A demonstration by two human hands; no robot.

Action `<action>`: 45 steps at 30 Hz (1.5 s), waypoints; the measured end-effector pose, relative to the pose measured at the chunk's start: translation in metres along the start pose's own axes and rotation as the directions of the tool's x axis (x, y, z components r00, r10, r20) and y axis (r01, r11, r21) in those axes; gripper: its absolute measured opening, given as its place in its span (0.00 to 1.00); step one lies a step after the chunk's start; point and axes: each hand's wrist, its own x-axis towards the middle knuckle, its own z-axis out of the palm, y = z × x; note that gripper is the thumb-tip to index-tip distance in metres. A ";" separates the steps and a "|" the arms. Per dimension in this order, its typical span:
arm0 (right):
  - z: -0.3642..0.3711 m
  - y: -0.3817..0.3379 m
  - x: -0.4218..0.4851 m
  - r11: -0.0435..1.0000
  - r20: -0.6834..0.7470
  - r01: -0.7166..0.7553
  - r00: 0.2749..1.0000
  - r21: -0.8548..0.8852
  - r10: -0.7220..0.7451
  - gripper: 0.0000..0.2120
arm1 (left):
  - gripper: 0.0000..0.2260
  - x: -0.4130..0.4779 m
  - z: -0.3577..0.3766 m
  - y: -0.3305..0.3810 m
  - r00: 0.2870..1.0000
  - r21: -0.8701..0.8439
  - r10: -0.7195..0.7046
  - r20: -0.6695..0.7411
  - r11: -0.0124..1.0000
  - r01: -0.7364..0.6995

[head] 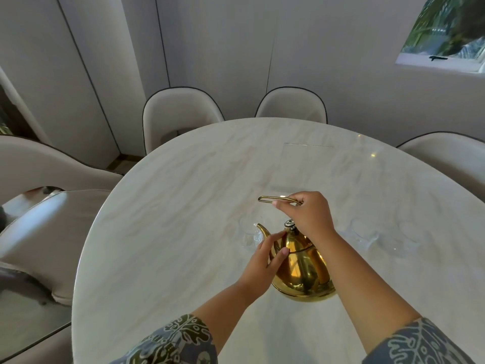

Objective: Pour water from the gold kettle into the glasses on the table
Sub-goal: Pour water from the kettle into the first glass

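Note:
A gold kettle (301, 271) hangs tilted over the marble table (170, 206), its curved spout pointing left. My right hand (307, 214) is closed on the thin wire handle above the lid knob. My left hand (265, 254) touches the kettle's shoulder at the base of the spout, fingers spread against the metal. The spout tip sits over a clear glass (249, 237) just left of it. Two more clear glasses (363, 236) (409, 239) stand to the right of the kettle, faint against the pale tabletop. No stream of water is discernible.
Pale upholstered chairs (181, 114) ring the table at the back, left and right. A window (446, 30) is high on the right wall. Patterned sleeves cover both my forearms near the bottom edge.

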 end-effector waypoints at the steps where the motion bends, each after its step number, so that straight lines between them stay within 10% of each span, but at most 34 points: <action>1: -0.001 -0.002 0.000 1.000 0.006 -0.004 1.000 -0.006 0.004 0.14 | 0.15 0.000 0.000 0.000 1.000 -0.010 0.003 0.002 1.000 -0.003; 45: -0.006 -0.023 0.010 0.990 0.093 0.058 0.995 -0.126 -0.046 0.18 | 0.13 -0.005 0.004 0.022 1.000 -0.140 0.013 -0.028 0.990 -0.017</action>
